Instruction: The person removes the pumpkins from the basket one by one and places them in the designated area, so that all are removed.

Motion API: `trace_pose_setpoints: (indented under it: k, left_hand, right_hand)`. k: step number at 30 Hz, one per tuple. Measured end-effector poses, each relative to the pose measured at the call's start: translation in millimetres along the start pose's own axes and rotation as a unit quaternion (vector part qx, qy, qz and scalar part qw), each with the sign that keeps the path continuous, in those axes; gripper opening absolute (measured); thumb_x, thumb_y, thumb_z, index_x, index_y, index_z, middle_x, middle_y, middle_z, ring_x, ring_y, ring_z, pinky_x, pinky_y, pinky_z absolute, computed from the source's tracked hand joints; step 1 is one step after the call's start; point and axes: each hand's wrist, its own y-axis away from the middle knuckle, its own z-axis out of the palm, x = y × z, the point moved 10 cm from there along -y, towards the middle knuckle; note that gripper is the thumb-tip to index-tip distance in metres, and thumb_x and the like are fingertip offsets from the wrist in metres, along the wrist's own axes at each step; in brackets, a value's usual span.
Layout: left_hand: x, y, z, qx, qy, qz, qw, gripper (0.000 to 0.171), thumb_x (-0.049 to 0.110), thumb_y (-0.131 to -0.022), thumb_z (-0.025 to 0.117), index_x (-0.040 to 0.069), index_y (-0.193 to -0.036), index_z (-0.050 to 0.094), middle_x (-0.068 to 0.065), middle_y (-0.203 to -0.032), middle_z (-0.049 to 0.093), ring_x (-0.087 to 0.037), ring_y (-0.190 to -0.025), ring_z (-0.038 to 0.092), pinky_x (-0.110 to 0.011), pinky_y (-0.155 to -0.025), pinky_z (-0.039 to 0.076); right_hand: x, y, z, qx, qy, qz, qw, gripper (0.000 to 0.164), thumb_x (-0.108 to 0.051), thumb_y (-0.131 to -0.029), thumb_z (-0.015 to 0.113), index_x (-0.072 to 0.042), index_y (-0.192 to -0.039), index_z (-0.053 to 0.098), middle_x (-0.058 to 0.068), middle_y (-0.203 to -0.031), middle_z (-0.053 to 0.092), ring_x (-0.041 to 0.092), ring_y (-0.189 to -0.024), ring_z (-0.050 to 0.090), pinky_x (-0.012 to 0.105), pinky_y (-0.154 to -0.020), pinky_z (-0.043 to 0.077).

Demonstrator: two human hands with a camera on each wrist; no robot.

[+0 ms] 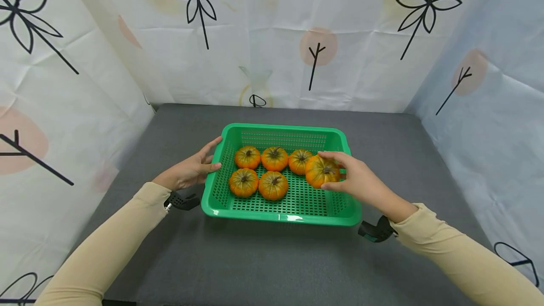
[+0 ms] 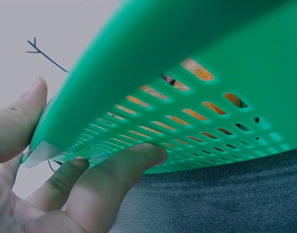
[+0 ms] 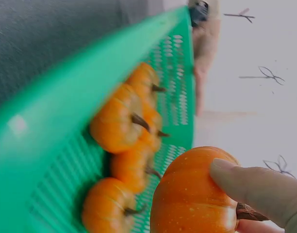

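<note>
Between the thumb and fingers of my right hand (image 1: 363,178) is a small orange pumpkin (image 1: 321,172), held over the right part of a green plastic basket (image 1: 280,216). In the right wrist view, the thumb presses on the side of this pumpkin (image 3: 194,194), near its brown stem. My left hand (image 1: 189,169) grips the basket's left rim, and in the left wrist view its fingers (image 2: 124,174) lie against the slotted outer wall (image 2: 226,63). Several more small pumpkins (image 1: 273,185) sit in two rows on the basket floor, left of the held one.
The basket stands on a dark grey tabletop (image 1: 263,268). White cloth walls (image 1: 272,4) with line-drawn flowers enclose the table at the back and both sides. Dark wrist devices (image 1: 378,229) are strapped below both hands.
</note>
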Motion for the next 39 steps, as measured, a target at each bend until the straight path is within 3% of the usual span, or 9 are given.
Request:
trace_pose_setpoints:
  k: [17,25,39]
  left_hand:
    - [1.0,1.5,1.0,0.000,0.014,0.000,0.9999,0.091,0.011,-0.098,0.057,0.045,-0.153,-0.007,-0.018,-0.161,0.009,-0.047,-0.133,0.040,-0.056,-0.094,0.050]
    - [2.3,2.5,2.7,-0.001,0.024,-0.001,0.9997,0.092,0.009,-0.097,0.057,0.045,-0.153,-0.008,-0.019,-0.161,0.008,-0.046,-0.131,0.043,-0.057,-0.092,0.051]
    - [2.7,1.1,3.0,0.000,0.025,-0.001,0.9997,0.093,0.010,-0.097,0.058,0.043,-0.153,-0.008,-0.020,-0.160,0.010,-0.040,-0.123,0.053,-0.056,-0.090,0.052]
  right_hand:
    - [24,12,-64,0.095,-0.051,0.047,0.993,0.080,-0.023,-0.084,0.077,-0.024,-0.152,0.035,0.015,-0.156,0.030,0.044,-0.130,0.045,0.051,-0.091,0.053]
    - [47,19,-81,0.164,-0.050,0.067,0.983,0.082,-0.039,-0.083,0.076,-0.028,-0.152,0.033,0.011,-0.157,0.029,0.043,-0.132,0.043,0.058,-0.092,0.050]
    - [91,21,-89,0.226,-0.055,0.101,0.967,0.081,-0.040,-0.085,0.073,-0.028,-0.153,0.031,0.013,-0.159,0.023,0.045,-0.131,0.043,0.062,-0.092,0.047]
